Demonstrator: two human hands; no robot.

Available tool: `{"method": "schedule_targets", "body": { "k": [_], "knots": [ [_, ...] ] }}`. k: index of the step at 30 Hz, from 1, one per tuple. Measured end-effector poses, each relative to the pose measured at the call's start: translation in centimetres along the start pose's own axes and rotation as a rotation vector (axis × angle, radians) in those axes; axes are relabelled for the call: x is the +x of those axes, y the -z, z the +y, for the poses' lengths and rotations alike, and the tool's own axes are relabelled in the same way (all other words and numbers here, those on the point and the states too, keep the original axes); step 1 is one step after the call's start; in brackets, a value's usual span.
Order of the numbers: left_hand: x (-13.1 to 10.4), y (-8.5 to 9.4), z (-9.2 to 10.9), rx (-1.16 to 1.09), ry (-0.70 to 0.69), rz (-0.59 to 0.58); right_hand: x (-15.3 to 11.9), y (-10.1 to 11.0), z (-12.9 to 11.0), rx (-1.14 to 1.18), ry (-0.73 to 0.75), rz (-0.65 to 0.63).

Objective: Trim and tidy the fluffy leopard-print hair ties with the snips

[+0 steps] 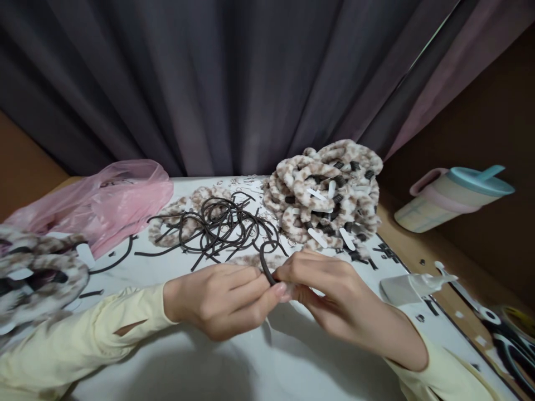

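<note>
Dark cord (pixel 263 262) in left hand (pixel 225 301) and right hand (pixel 330 292), grip pinched on it, inside table edge (pixel 451 331)

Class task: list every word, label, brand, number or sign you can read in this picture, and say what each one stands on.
There is no readable text anywhere in the picture.
Cup: faint marks on its side, too blurred to read.
White tags: no writing can be made out.
Small bottle: no label can be read.
Scissors: no brand can be made out.
</note>
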State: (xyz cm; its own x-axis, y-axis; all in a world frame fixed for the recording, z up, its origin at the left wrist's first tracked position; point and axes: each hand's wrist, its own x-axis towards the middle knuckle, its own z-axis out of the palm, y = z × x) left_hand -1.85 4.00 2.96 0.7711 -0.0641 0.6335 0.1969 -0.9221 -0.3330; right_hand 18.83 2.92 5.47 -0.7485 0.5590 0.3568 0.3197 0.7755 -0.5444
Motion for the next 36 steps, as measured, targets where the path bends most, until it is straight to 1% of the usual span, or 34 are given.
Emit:
{"method": "schedule_targets", "body": {
  "k": [5, 8, 12, 16, 20, 24, 26, 29, 31, 33, 34, 36],
  "knots": [
    [0.0, -0.3, 0.5, -0.229, 0.205, 0.033, 0.1, -0.5, 0.2, -0.03, 0.072, 0.16],
    [0.1, -0.3, 0.8, -0.321, 0.339, 0.04, 0.0, -1.0, 0.4, -0.108, 0.091, 0.225],
    [0.3, -0.1, 1.4, -0.424, 0.528, 0.061, -0.1, -1.4, 0.6, -0.251, 0.111, 0.26],
    [0.6, 0.1, 2.0, -0.524, 0.646, 0.07, 0.0, -1.5, 0.5, -0.357, 0.126, 0.291],
    [0.8, -0.3, 2.3, -0.518, 0.747, 0.103, 0.0, -2.0, 0.4, -0.443, 0.17, 0.31],
    [0.7, -0.9, 2.6, -0.573, 0.908, 0.15, -0.2, -2.5, 0.9, -0.573, 0.249, 0.331],
    [0.8, -1.0, 2.6, -0.627, 1.011, 0.139, -0.3, -2.6, 1.2, -0.649, 0.302, 0.327],
    [1.0, -0.8, 2.2, -0.75, 1.188, 0.06, -0.2, -2.5, 1.6, -0.726, 0.353, 0.312],
    [1.1, -0.5, 1.7, -0.852, 1.297, 0.0, 0.0, -2.4, 1.9, -0.72, 0.346, 0.286],
    [1.2, -0.4, 1.0, -0.995, 1.392, -0.032, 0.3, -2.4, 2.2, -0.672, 0.291, 0.257],
    [1.2, -0.5, 0.7, -1.086, 1.437, -0.03, 0.4, -2.5, 2.3, -0.652, 0.246, 0.25],
    [1.0, -0.9, 0.2, -1.284, 1.539, 0.027, 0.4, -2.8, 2.4, -0.648, 0.155, 0.272]
  ]
}}
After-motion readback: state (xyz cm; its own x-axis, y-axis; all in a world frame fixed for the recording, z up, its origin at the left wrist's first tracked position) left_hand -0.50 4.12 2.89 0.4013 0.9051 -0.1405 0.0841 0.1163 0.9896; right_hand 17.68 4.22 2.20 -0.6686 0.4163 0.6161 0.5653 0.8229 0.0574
